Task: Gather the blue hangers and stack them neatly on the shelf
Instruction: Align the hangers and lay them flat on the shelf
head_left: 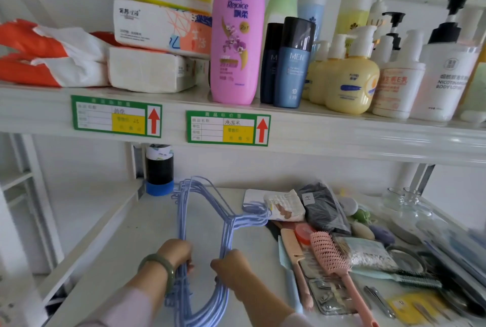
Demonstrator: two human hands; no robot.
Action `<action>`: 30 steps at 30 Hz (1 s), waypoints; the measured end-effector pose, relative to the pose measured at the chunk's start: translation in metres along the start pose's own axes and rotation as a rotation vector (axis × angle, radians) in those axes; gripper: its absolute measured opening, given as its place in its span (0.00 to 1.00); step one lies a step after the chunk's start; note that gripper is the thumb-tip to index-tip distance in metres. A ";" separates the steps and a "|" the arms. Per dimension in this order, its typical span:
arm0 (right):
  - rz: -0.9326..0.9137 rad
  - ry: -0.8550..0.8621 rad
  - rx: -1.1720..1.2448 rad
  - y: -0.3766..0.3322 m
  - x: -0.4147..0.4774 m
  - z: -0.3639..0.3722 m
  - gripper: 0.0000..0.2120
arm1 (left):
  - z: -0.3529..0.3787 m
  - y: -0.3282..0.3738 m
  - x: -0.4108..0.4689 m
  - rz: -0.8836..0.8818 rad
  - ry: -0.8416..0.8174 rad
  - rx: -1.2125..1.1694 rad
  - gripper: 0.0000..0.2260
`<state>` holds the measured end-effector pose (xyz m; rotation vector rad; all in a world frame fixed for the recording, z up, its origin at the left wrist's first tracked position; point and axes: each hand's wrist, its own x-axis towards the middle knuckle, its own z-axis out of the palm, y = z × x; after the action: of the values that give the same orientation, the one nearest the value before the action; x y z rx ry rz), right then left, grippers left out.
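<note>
A bundle of several light blue hangers (202, 211) lies flat on the white lower shelf (126, 242), its hooks pointing right toward a white packet. My left hand (175, 253), with a green bangle on the wrist, grips the bundle's long straight side. My right hand (231, 265) holds the other side of the bundle, close to the near end. Both hands sit at the near edge of the shelf, and the near ends of the hangers curve down between my forearms.
A dark bottle with a blue base (159, 171) stands at the back left. Right of the hangers lie a pink hairbrush (332, 258), combs (294, 255), a black bag (323, 208) and small items. The upper shelf holds tissue packs (150, 68) and a pink shampoo bottle (236, 34).
</note>
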<state>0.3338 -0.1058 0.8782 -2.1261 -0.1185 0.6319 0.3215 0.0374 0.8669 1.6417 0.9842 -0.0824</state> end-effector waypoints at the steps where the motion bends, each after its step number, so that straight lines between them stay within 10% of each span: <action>1: 0.011 0.000 -0.041 0.000 -0.002 0.005 0.04 | -0.004 0.001 0.001 0.045 0.022 0.131 0.11; 6: 0.015 0.001 -0.213 -0.003 0.000 0.021 0.07 | -0.017 0.005 -0.004 0.131 0.117 0.527 0.09; 19: 0.142 0.086 -0.412 -0.018 0.006 0.020 0.26 | -0.017 0.004 0.002 0.131 0.120 0.582 0.20; 30: -0.035 0.095 -0.735 -0.026 0.005 0.018 0.19 | -0.011 0.003 -0.008 0.167 0.184 0.708 0.19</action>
<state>0.3333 -0.0755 0.8887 -2.8461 -0.3821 0.5075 0.3134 0.0421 0.8771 2.4096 1.0119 -0.1844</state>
